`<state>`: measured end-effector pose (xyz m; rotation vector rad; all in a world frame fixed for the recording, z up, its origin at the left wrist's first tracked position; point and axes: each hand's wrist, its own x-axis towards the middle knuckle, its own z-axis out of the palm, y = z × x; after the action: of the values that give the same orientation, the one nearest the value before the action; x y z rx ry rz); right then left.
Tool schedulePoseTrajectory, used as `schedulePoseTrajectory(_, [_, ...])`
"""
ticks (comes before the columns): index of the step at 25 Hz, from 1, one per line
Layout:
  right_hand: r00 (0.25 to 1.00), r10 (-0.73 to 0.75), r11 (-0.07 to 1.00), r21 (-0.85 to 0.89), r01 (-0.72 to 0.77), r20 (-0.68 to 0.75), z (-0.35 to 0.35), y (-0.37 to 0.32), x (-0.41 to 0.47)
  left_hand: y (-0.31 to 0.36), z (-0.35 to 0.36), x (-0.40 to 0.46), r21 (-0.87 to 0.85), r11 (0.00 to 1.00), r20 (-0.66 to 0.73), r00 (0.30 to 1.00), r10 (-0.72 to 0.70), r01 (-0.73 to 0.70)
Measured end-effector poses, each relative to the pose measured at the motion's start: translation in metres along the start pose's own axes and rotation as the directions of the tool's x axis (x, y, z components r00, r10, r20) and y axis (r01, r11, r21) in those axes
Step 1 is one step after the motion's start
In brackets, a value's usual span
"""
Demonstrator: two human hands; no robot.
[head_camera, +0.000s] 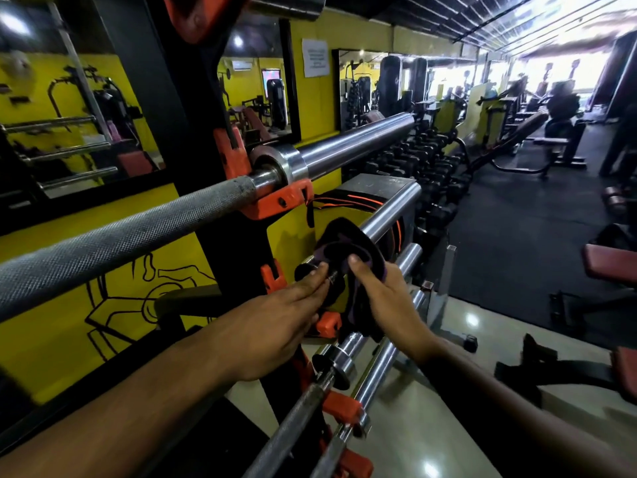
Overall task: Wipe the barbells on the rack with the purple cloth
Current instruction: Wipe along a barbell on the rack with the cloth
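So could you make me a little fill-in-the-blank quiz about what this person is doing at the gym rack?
1. The purple cloth is wrapped over a barbell's ____ sleeve.
2. The right hand grips the ____.
3. The rack's hooks are coloured ____.
4. The wall behind the rack is ____.

Missing words: chrome; cloth; orange; yellow

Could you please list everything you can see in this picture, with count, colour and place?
Barbells: at least four, steel grey, on the rack, stacked top to bottom.
Rack hooks: several, orange, on the black upright.
Purple cloth: one, dark purple, wrapped over a middle barbell's sleeve.
Mirrors: two or more, on the yellow wall.
Dumbbells: many, black, rowed behind.
Benches: red, right side.
Left hand: fingers touching the cloth.
Right hand: gripping the cloth.
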<state>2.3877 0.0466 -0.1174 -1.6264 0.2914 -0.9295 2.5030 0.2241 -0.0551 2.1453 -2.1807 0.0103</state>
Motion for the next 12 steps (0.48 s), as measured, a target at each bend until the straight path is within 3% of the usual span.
schedulePoseTrajectory(4, [0.98,0.189,0.982,-0.003,-0.19,0.061,-0.04,0.004,-0.031,0.0,0.001,-0.002,-0.054,0.999,-0.023,1.0,-0.007,0.006])
schedulePoseTrajectory(6, [0.965,0.26,0.965,-0.011,-0.26,0.024,-0.06,0.008,-0.036,0.002,0.002,-0.001,-0.01,1.0,-0.037,0.999,-0.028,0.028])
schedulePoseTrajectory(9, [0.945,0.324,0.935,0.163,-0.314,-0.038,-0.079,0.004,-0.035,0.009,-0.006,0.008,0.104,0.99,-0.25,0.966,-0.065,0.093])
schedulePoseTrajectory(10, [0.939,0.343,0.92,0.212,-0.328,-0.034,-0.083,-0.001,-0.035,0.014,-0.01,0.016,0.081,0.991,-0.304,0.949,-0.081,0.111])
schedulePoseTrajectory(12, [0.93,0.368,0.888,0.3,-0.348,-0.009,-0.089,-0.008,-0.03,0.026,-0.018,0.04,-0.05,0.993,-0.284,0.951,-0.12,0.111])
